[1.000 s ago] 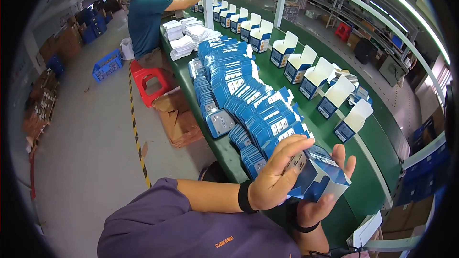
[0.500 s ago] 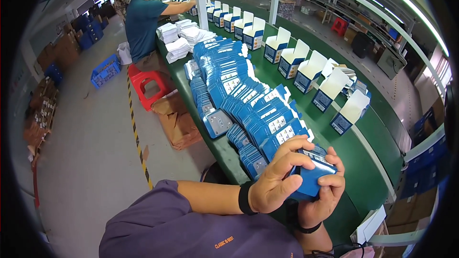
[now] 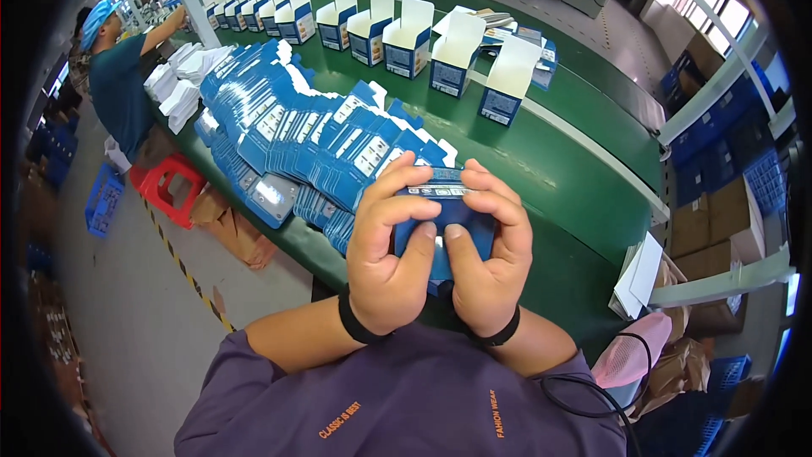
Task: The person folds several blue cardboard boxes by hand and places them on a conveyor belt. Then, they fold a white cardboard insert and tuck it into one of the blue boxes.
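The left hand (image 3: 385, 261) and the right hand (image 3: 495, 258) pinch a blue carton (image 3: 441, 266) between them, over the near side of the green bench (image 3: 584, 233). Thumbs meet its near face while fingers curl over the top and sides — a matched grip that probably stops the thin card skewing. Flattened cartons (image 3: 292, 135) lie overlapped just beside the left hand, likely for easy reach; open-topped boxes (image 3: 501, 106) stand farther off in a row — lids up, perhaps leaving their mouths unobstructed.
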`<state>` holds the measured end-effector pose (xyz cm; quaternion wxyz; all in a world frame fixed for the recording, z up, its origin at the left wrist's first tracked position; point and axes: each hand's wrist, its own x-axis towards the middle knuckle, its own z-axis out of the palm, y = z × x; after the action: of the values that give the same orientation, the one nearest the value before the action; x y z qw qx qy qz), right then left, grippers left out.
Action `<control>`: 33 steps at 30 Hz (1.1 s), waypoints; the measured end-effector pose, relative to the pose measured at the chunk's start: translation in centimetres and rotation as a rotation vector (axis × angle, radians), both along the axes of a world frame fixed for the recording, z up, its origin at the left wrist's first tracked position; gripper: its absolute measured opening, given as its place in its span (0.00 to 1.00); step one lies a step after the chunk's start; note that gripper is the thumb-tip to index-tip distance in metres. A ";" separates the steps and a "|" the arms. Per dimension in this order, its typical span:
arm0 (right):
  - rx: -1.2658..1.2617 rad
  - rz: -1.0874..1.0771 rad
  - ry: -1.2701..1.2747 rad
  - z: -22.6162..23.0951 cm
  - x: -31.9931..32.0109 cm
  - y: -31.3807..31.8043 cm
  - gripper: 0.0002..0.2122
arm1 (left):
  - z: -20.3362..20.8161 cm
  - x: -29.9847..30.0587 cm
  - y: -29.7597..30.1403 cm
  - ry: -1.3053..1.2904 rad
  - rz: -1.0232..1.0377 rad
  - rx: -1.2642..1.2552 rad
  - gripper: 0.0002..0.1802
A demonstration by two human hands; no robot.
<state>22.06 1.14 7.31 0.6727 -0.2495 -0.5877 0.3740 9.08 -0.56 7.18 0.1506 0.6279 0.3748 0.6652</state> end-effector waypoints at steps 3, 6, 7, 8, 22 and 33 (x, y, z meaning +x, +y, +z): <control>-0.138 0.140 -0.077 1.4 1.2 0.2 0.21 | 2.3 -0.8 -0.5 0.128 -0.084 -0.092 0.24; -0.383 0.417 0.034 3.1 3.6 1.4 0.26 | 2.1 -3.8 -0.6 0.178 -0.201 -0.203 0.29; -0.501 0.550 0.090 3.5 4.7 1.8 0.30 | 1.9 -5.1 -0.3 0.162 -0.287 -0.269 0.32; -0.496 0.538 0.089 3.6 5.8 2.3 0.30 | 1.7 -5.7 0.0 0.148 -0.373 -0.334 0.35; -0.367 -0.598 -0.813 -6.8 14.8 21.4 0.17 | -4.0 -3.1 0.0 0.043 -0.296 -0.692 0.36; -0.364 -0.621 -0.894 -7.7 11.7 20.2 0.26 | -5.6 -2.4 -0.1 1.022 0.034 -0.492 0.49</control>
<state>33.81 21.32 -0.35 0.3832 -0.6562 -0.6403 0.1122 6.69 -0.69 1.56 0.0812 0.8104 0.5541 0.1720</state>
